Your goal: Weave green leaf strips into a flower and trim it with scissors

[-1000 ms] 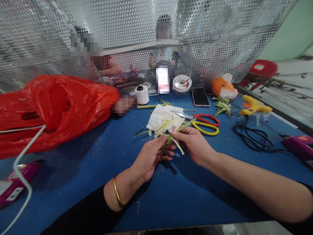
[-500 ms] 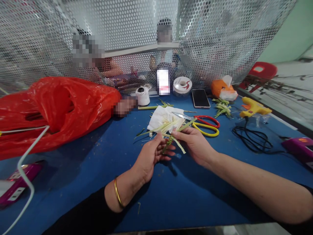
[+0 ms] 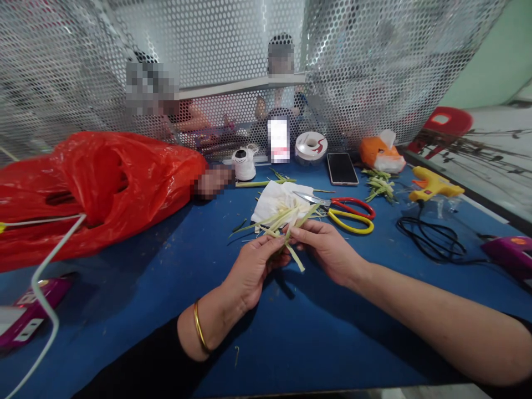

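Between my hands are pale green leaf strips [image 3: 296, 257], crossing one another, with one end hanging down toward the front. My left hand [image 3: 260, 263] pinches them between thumb and fingers, its other fingers curled beneath. From the right, my right hand [image 3: 326, 246] grips the strips with thumb and forefinger, close to the left fingertips. Just beyond lies a white tissue [image 3: 272, 202] with more pale strips on it. Scissors [image 3: 349, 213] with one red and one yellow handle rest beside it, their blades over the tissue's edge.
A red plastic bag [image 3: 137, 166] fills the left. Behind stand a thread spool [image 3: 244, 165], a ribbon roll [image 3: 311, 148], a phone [image 3: 342, 169] and an orange tissue pack [image 3: 380, 155]. At right are a yellow glue gun [image 3: 434, 185], its black cord and green scraps [image 3: 380, 184]. People sit behind perforated sheeting.
My hands have come closer together, and my left fingers have curled in more. The strip in my right hand has swung more upright, and the hanging end has shifted left and down.
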